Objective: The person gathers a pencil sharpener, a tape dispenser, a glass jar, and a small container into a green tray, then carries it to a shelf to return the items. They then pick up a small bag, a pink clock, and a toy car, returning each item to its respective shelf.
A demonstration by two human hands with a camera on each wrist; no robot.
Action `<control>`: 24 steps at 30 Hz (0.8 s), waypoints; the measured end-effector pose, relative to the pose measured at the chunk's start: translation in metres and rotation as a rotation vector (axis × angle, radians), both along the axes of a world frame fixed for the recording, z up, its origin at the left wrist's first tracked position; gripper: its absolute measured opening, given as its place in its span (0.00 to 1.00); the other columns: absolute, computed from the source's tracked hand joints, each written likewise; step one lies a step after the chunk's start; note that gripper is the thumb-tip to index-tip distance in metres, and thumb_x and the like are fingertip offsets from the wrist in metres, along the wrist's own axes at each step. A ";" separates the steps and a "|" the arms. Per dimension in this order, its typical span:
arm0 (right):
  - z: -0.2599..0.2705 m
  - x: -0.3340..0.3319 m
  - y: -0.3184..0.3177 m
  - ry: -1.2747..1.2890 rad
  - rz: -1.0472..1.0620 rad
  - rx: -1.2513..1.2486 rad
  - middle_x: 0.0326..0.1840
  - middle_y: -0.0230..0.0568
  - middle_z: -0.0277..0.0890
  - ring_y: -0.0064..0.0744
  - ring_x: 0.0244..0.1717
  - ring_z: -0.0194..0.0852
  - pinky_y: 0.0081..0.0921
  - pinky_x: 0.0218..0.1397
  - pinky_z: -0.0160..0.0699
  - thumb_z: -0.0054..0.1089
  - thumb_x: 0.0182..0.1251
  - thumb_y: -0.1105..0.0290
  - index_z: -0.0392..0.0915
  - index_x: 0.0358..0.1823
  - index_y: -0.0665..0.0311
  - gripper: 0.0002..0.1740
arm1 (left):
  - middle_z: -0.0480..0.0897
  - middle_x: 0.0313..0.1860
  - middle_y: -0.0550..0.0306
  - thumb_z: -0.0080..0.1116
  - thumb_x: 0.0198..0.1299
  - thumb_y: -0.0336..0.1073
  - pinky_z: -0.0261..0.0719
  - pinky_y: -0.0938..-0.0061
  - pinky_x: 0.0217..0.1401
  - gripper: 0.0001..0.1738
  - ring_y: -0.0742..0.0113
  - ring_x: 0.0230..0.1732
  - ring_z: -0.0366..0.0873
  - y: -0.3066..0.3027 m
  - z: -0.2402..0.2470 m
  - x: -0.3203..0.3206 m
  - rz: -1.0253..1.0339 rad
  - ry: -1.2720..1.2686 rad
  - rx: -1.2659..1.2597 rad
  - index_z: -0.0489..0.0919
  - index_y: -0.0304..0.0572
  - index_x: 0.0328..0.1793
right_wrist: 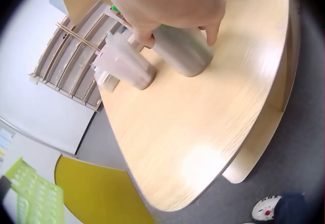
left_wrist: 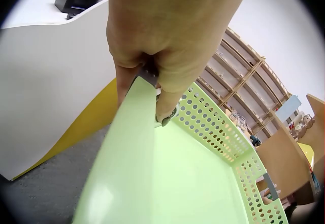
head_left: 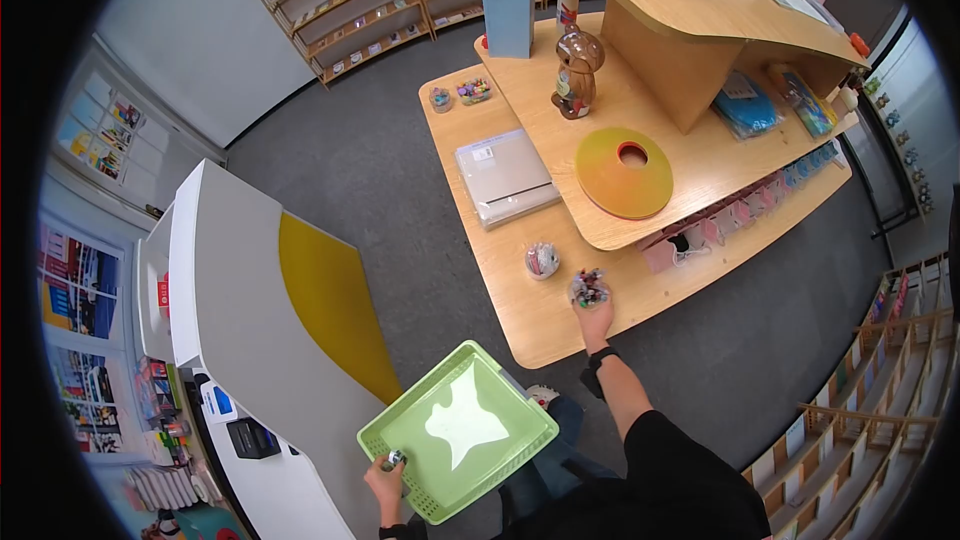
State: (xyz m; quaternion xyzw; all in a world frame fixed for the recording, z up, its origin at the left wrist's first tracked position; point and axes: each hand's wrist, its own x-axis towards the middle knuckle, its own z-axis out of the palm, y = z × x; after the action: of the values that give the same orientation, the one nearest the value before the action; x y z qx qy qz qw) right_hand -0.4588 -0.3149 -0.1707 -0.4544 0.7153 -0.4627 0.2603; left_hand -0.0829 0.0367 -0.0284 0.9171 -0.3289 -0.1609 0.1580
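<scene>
My left hand (head_left: pixel 384 483) grips the near left rim of a light green plastic basket (head_left: pixel 405 410) with perforated sides. A small shiny dark item shows by its fingers, against the inner side of the rim. Inside the basket is a bright white patch. On the low wooden shelf top (head_left: pixel 530 325), my right hand (head_left: pixel 597 320) holds a clear cup of pens (head_left: pixel 589 288); in the right wrist view its thumb and fingers span the greyish cup (right_wrist: pixel 185 54). Beside it stands another clear cup (head_left: pixel 541 262) filled with pale sticks.
A flat grey packaged case (head_left: pixel 505 178) and small tubs (head_left: pixel 474 91) lie farther along the low top. A yellow cone-shaped disc (head_left: pixel 610 190), a brown bear figure (head_left: pixel 577 75) and a blue bin (head_left: pixel 509 18) stand on the raised tier. A white counter (head_left: pixel 240 270) curves along the left.
</scene>
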 end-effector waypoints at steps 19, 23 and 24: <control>-0.003 -0.050 0.017 0.063 0.041 0.097 0.48 0.50 0.74 0.42 0.50 0.74 0.31 0.55 0.71 0.78 0.36 0.65 0.66 0.56 0.66 0.42 | 0.80 0.20 0.47 0.71 0.36 0.30 0.77 0.68 0.29 0.16 0.60 0.20 0.79 -0.056 0.022 -0.007 0.018 0.097 -0.082 0.83 0.32 0.35; 0.001 -0.038 0.052 -0.076 0.175 0.648 0.51 0.53 0.72 0.42 0.52 0.74 0.33 0.54 0.73 0.70 0.49 0.53 0.64 0.60 0.67 0.41 | 0.80 0.20 0.46 0.71 0.36 0.31 0.77 0.68 0.29 0.17 0.60 0.20 0.79 -0.063 0.017 0.022 -0.031 0.087 -0.153 0.83 0.32 0.35; 0.008 -0.031 0.057 -0.272 0.280 0.792 0.52 0.53 0.72 0.43 0.52 0.74 0.35 0.54 0.73 0.64 0.55 0.48 0.63 0.62 0.67 0.39 | 0.80 0.20 0.46 0.71 0.36 0.31 0.77 0.68 0.29 0.17 0.60 0.20 0.79 -0.072 0.024 0.028 -0.041 0.094 -0.159 0.83 0.32 0.36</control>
State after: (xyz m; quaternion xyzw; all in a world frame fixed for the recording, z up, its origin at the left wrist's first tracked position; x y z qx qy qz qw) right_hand -0.4896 -0.2584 -0.1624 -0.3471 0.7282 -0.1689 0.5664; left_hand -0.0546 -0.0357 -0.0040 0.8862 -0.3514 -0.1802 0.2422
